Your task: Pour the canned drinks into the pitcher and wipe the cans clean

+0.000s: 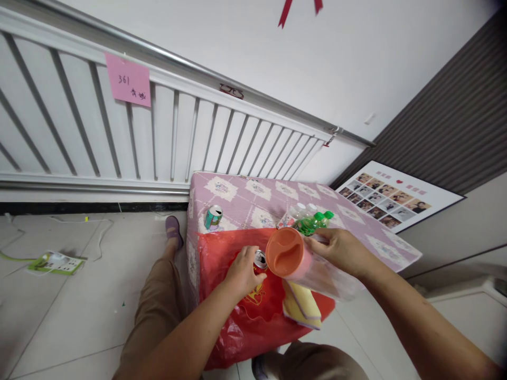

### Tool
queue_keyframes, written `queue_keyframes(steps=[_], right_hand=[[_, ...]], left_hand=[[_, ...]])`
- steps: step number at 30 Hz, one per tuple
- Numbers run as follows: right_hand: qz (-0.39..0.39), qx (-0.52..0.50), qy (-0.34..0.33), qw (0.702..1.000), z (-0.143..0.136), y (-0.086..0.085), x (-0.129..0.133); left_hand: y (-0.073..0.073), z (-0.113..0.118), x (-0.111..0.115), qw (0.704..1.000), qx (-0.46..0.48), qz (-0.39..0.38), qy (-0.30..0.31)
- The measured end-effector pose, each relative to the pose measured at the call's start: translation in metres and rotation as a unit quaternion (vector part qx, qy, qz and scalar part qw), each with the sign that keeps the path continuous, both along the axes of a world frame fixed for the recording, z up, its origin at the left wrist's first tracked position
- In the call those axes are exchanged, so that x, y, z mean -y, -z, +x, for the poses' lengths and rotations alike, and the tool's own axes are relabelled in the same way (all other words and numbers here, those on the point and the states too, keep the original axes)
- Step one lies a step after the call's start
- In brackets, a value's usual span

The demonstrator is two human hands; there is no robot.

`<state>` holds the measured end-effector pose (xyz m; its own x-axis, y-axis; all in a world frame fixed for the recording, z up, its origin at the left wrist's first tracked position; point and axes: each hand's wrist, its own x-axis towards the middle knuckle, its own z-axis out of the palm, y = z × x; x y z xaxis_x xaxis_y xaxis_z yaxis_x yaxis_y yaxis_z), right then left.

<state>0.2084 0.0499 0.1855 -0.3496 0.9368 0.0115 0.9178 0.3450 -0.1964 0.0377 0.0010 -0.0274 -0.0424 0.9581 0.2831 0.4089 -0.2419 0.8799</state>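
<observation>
My left hand (242, 272) curls its fingers and thumb around an opened drink can (260, 259), which stands on the red plastic sheet; its silvery top faces up and much of its side is hidden. A clear plastic jug with an orange lid (285, 252) is held tilted in my right hand (335, 248), its lid end pointing left, close above and beside the can. Below the jug, a folded yellow cloth (303, 306) lies on the red plastic sheet (225, 243). A second, teal can (214, 217) stands opened at the table's left end.
Several bottles with green and white caps (312, 219) stand behind the jug on the patterned tablecloth (253, 198). A radiator (162, 132) runs along the wall behind. On the floor at left lie a power strip (57, 263) and cables. A photo board (390, 192) leans at right.
</observation>
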Motion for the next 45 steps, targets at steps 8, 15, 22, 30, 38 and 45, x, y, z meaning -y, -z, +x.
queue_keyframes(steps=[8, 15, 22, 30, 38, 45], right_hand=[[0.004, -0.004, -0.007, 1.0, -0.0004, -0.0006, 0.0], [-0.005, 0.009, 0.006, 1.0, -0.0047, -0.0035, 0.001], [-0.002, 0.011, -0.007, 1.0, -0.003, -0.0034, 0.0], [-0.002, 0.014, -0.004, 1.0, -0.0043, -0.0044, -0.0005], [0.002, 0.027, 0.001, 1.0, -0.0074, -0.0048, -0.0008], [-0.004, 0.023, -0.009, 1.0, -0.0081, -0.0063, 0.0005]], left_hand=[[-0.0008, -0.0002, 0.0009, 1.0, 0.007, 0.0, -0.001], [0.0006, 0.0001, 0.0004, 1.0, 0.002, 0.0, 0.001], [0.0034, 0.0005, -0.0006, 1.0, 0.005, 0.002, 0.0], [0.0041, 0.0005, -0.0003, 1.0, 0.014, 0.006, 0.0], [0.0035, 0.0002, -0.0004, 1.0, 0.019, 0.008, 0.001], [0.0029, 0.0001, 0.0004, 1.0, 0.019, 0.009, 0.002]])
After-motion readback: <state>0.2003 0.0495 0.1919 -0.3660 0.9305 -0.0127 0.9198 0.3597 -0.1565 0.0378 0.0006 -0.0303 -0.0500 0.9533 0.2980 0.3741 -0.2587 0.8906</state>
